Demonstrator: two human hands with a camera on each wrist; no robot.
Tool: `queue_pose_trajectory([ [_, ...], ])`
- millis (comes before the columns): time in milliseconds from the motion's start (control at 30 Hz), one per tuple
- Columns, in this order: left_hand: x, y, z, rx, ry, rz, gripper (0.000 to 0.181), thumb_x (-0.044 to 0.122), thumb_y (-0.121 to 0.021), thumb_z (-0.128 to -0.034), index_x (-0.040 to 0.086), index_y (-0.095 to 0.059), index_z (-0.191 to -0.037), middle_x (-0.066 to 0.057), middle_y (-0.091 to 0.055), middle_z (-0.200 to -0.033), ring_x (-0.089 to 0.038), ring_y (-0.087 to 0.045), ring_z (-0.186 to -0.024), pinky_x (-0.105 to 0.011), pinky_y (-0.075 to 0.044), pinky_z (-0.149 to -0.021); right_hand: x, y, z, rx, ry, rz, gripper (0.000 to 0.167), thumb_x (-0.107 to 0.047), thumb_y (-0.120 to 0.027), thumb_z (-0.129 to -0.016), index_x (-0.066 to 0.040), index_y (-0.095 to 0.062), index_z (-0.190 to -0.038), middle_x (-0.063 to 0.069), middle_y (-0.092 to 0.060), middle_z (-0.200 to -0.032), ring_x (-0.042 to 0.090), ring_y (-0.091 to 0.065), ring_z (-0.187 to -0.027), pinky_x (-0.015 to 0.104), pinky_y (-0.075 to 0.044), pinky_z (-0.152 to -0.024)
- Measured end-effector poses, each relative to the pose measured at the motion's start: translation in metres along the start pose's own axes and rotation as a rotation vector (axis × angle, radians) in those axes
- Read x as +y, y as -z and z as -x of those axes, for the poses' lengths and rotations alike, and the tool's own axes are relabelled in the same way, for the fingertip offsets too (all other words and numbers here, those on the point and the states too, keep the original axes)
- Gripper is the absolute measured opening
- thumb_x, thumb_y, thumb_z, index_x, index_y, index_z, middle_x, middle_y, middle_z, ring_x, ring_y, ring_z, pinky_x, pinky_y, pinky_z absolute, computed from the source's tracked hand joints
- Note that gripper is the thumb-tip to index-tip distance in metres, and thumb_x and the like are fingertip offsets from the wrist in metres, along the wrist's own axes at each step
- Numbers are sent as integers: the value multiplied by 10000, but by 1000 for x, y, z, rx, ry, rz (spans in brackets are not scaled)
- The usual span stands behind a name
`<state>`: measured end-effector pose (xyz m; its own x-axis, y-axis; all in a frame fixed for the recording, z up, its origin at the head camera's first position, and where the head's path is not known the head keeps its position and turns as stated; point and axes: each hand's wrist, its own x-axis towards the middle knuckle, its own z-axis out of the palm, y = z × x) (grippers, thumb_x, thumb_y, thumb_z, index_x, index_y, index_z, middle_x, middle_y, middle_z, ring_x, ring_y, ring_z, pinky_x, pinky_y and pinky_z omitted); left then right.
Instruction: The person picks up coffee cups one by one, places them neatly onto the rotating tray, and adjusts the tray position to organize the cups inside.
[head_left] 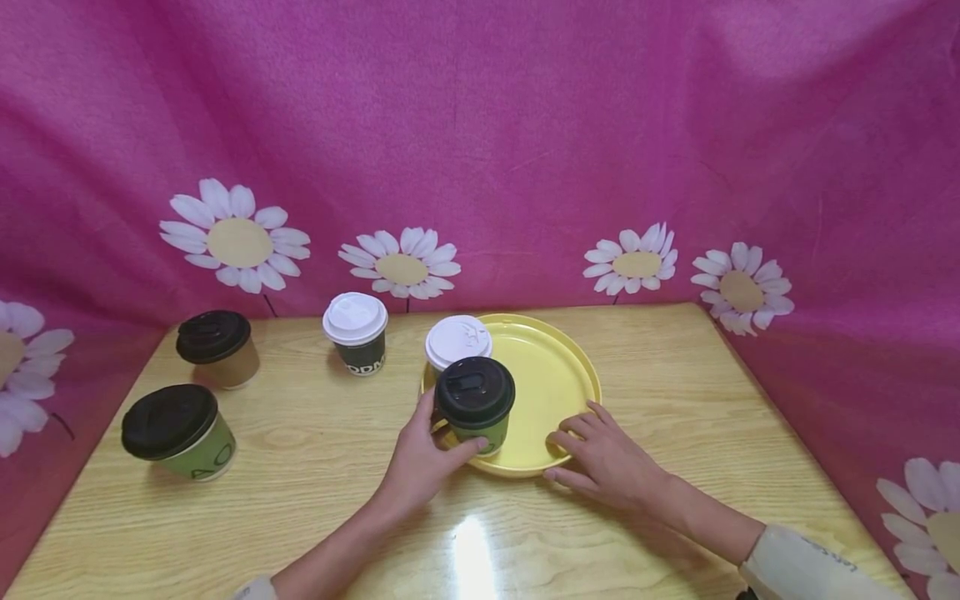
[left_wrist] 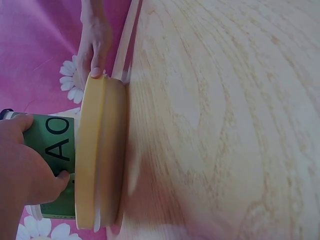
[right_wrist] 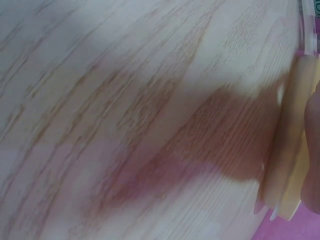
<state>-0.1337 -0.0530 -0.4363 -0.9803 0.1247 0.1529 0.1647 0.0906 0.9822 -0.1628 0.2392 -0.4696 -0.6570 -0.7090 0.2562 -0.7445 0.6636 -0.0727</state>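
Note:
My left hand (head_left: pixel 420 462) grips a green paper coffee cup (head_left: pixel 491 433) with a black lid, thumb on the near side. The cup is upright over the left part of a round yellow tray (head_left: pixel 543 392); the rim hides its base in the left wrist view, so I cannot tell whether it touches the tray floor. Just behind it, a white-lidded cup (head_left: pixel 456 337) is on the tray, mostly hidden. My right hand (head_left: pixel 611 458) holds the tray's near right rim, fingers over the inside and thumb outside. A thumb or finger (right_wrist: pixel 312 150) lies against the tray's side in the right wrist view.
Left of the tray on the wooden table (head_left: pixel 315 508) stand a dark cup with a white lid (head_left: pixel 362 354), a brown cup with a black lid (head_left: pixel 234 367) and a green cup with a black lid (head_left: pixel 206 450). Pink flowered cloth (head_left: pixel 525 150) hangs behind and at both sides.

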Motion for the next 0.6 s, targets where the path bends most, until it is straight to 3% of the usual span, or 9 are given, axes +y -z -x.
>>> queue_pose_trajectory([
  [600, -7, -2, -3, -32, -17, -79, 807, 134, -875, -762, 137, -446, -1446, -47, -583, -1337, -253, -527, -1263, -408, -417, -1066, -5, 1, -1, 16, -14, 4, 415, -560, -602, -942, -166, -659, -1060, 1, -616, -1020, 205, -565, -1018, 577, -300, -1101],
])
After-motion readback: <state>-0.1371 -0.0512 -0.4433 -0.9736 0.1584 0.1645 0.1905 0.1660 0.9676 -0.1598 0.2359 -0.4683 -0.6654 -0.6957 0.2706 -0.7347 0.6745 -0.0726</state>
